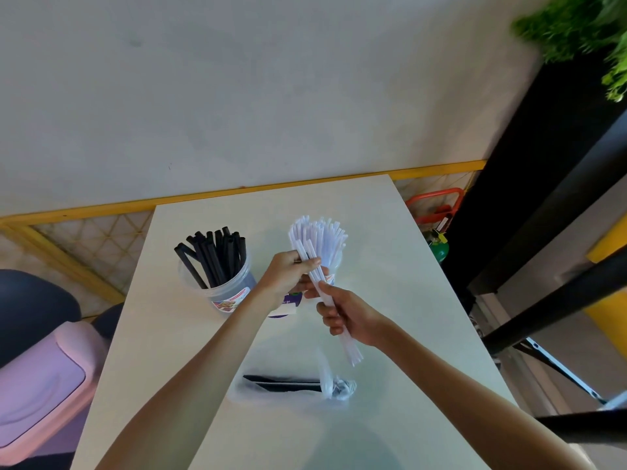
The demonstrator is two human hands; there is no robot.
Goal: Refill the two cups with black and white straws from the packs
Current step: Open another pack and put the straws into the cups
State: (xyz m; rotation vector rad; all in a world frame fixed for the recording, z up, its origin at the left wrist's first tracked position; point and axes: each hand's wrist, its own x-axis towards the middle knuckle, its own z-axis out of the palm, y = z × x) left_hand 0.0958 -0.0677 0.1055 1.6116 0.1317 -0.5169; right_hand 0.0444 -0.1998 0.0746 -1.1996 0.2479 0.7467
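Observation:
A clear cup (217, 290) full of black straws (217, 256) stands left of centre on the white table (390, 266). Just right of it, a bunch of white straws (319, 239) fans out above a second cup (330, 278), which my hands mostly hide. My left hand (288, 276) pinches the white bunch near its middle. My right hand (349, 317) grips the lower part of several white straws, whose ends stick out below my fist. A clear plastic pack (298, 385) holding a few black straws lies on the table nearer to me.
A pink lidded bin (37, 388) stands by the table's left edge. A black frame (543, 300) with slanted bars runs along the right side, with an orange object (434, 205) on the floor behind it. The wall rises beyond the table's far edge.

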